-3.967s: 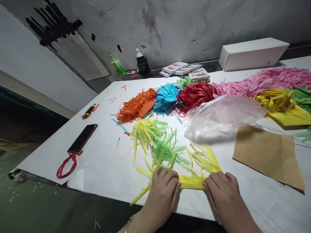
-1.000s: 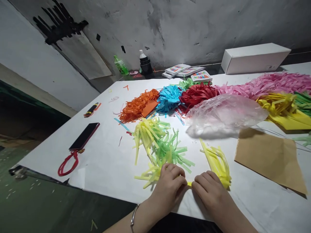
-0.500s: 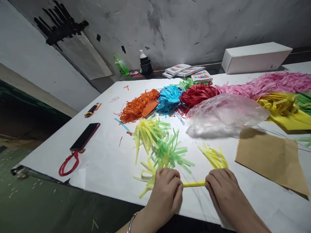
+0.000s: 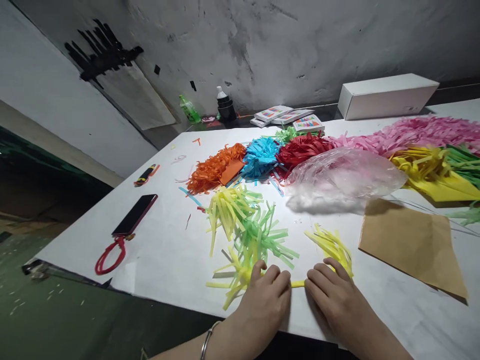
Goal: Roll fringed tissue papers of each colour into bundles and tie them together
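Both hands press on a yellow tissue-paper tassel (image 4: 298, 284), rolled into a thin stick in the middle with fringe at each end. My left hand (image 4: 268, 300) has its fingers curled over the left part of the roll; fringe (image 4: 236, 275) fans out beyond it. My right hand (image 4: 333, 295) is curled over the right part, with more yellow fringe (image 4: 333, 245) spreading above it. Only a short piece of the roll shows between the hands. Just behind my left hand lie a pale green tassel (image 4: 258, 232) and a pale yellow tassel (image 4: 228, 205).
Orange (image 4: 213, 170), blue (image 4: 260, 155) and red fringe bundles (image 4: 305, 150) lie farther back, beside a clear plastic bag (image 4: 348, 175) and pink fringe (image 4: 420, 132). A brown paper piece (image 4: 412, 245) is at right, a phone (image 4: 135, 215) and utility knife (image 4: 145, 175) at left.
My hands have come closer together along the yellow roll, leaving a shorter piece showing between them. The camera view has shifted slightly.
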`<state>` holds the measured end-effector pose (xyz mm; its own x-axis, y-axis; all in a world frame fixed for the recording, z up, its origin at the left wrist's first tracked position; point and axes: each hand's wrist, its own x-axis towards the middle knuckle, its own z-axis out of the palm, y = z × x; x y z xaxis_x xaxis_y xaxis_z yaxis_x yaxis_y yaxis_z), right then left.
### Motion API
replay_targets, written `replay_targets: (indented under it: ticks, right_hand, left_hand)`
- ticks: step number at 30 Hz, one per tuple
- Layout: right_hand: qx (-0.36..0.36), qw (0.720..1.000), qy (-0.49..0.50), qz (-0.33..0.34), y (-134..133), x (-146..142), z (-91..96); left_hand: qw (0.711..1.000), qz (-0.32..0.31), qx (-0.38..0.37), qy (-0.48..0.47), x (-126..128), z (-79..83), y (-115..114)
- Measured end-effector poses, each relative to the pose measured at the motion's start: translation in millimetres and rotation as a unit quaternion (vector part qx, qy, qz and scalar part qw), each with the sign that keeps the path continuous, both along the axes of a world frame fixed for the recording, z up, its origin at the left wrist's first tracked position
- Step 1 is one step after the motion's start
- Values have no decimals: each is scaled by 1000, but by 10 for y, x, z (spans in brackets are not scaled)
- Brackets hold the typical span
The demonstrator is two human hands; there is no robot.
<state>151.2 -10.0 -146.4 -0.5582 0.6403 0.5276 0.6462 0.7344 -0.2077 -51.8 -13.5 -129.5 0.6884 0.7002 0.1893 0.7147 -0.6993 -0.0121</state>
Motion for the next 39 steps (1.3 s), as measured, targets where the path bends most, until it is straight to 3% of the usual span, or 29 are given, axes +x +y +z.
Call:
replay_targets:
  ticks: [4,6,8,10,12,15,17,19,21,23,25,26,29,31,32,34,37,39]
  right_hand:
    - [25,999,-43,-11,29,-57,-22]
    - [47,997,-58,-19,61,-85,-26]
    - [62,997,-46,-19,82,-92,4]
    - [66,998,0,-8,84,-73,83]
    - [69,996,58,7,73,-31,212]
    - [90,989,117,26,67,54,449]
    - [94,982,161,35,80,116,587]
    - [62,975,209,44,105,176,678]
    - [1,968,245,48,142,230,713]
    - [-53,960,270,44,195,270,699]
    - [-60,954,291,37,264,295,651]
    - [-52,953,295,35,303,303,618]
    - [-19,955,296,26,427,319,515]
    - [-3,954,298,23,513,337,465]
    - [4,953,301,22,558,355,451]
    - [-5,951,307,23,655,415,452]
    - [-98,954,282,38,814,558,514]
    - [-151,952,262,36,908,658,580]
  left_hand:
    - [998,-5,-28,-52,29,-135,128]
    - [986,32,-97,-132,20,-114,193]
    - [952,64,-204,-218,-5,-7,234]
    - [898,84,-318,-291,-31,146,248]
    - [825,103,-432,-349,-31,289,250]
    - [675,117,-594,-422,55,421,268]
    - [584,120,-646,-476,164,474,291]
    - [542,115,-647,-524,287,529,312]
    - [555,99,-607,-560,402,591,330]
    - [615,84,-524,-584,501,645,360]
    - [660,80,-448,-598,589,674,421]
    - [665,81,-435,-601,631,677,466]
    - [634,84,-469,-608,745,660,636]
    - [633,85,-470,-609,799,652,744]
    - [649,81,-455,-604,815,655,788]
    - [710,56,-397,-579,820,690,860]
    - [815,-12,-279,-508,781,819,1023]
    - [853,-53,-194,-481,761,935,1264]
